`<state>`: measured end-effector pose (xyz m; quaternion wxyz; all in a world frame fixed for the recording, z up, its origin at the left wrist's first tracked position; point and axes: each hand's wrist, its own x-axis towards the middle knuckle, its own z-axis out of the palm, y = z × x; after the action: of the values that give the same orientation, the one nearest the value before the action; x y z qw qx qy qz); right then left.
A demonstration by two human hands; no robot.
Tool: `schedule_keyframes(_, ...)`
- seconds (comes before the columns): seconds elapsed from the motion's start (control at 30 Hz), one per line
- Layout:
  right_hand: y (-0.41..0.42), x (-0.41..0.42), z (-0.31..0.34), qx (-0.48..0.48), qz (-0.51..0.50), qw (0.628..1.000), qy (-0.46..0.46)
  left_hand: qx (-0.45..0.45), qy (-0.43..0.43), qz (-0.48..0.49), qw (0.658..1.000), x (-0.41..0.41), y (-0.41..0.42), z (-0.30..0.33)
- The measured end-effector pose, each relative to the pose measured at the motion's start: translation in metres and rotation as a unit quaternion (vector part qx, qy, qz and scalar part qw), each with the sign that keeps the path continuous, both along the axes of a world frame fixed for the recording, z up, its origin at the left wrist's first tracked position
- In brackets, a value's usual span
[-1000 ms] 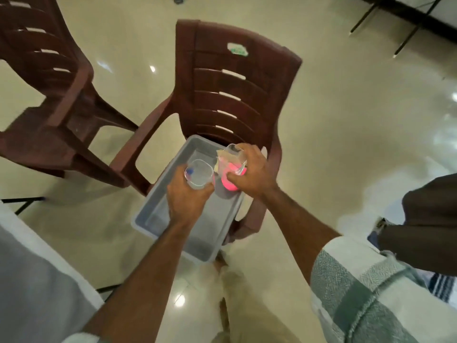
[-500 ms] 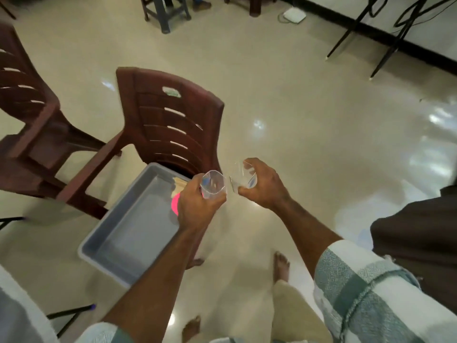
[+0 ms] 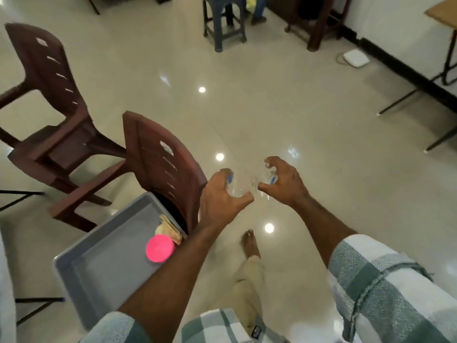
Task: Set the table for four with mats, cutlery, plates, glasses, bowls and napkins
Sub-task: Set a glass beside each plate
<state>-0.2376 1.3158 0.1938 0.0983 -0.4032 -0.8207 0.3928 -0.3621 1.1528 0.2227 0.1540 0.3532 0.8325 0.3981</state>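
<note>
Two clear glasses, one per hand, held over floor.
Left hand (image 3: 222, 194) grasps left glass (image 3: 238, 185); right hand (image 3: 284, 181) grasps right glass (image 3: 265, 178).

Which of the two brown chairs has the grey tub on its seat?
The nearer brown chair, right beside the left hand. The grey tub sits on it; the farther chair carries nothing visible.

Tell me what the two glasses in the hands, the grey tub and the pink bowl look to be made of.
Left-hand glass and right-hand glass: clear, glossy; floor shows through; glass or clear plastic, cannot tell. Blue sticker on each. Grey tub: matte moulded plastic, rounded rim. Pink bowl: bright, opaque, smooth; probably plastic.
</note>
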Motion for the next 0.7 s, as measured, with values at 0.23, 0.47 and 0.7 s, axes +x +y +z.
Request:
schedule_keyframes(0.23,0.161,-0.103,0.01,0.015,0.04,0.999,-0.007,0.052,0.003,0.065,0.997,-0.086,0.161,0.012)
schedule_keyframes(0.47,0.266,-0.265,0.028,0.01,0.164,0.986,0.02,0.028,0.0,0.251,0.968,-0.229,0.216,0.019)
schedule_keyframes(0.7,0.308,-0.461,0.045,0.009,0.34,0.938,0.066,0.028,0.043,0.385,0.922,-0.352,0.231,0.026)
